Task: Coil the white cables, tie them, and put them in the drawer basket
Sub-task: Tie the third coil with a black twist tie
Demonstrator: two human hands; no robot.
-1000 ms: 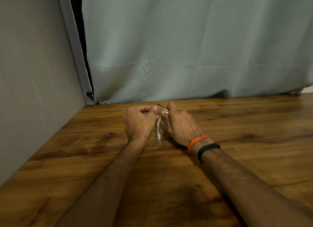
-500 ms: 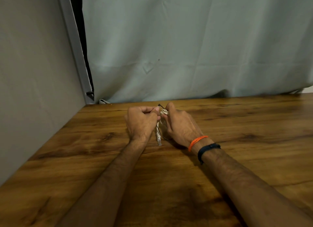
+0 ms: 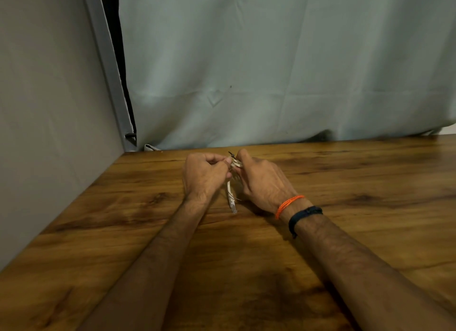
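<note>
Over the far middle of the tabletop (image 3: 345,182), both hands, left hand (image 3: 204,175) and right hand (image 3: 264,180), are pinching the white cable bundle (image 3: 232,197), hiding most of it, its black tie (image 3: 231,154) barely showing.

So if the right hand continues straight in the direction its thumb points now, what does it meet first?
Probably the left hand. The right hand points toward it across the coiled white cable that both pinch, and the thumbs nearly touch already; the exact gap is unclear.
</note>
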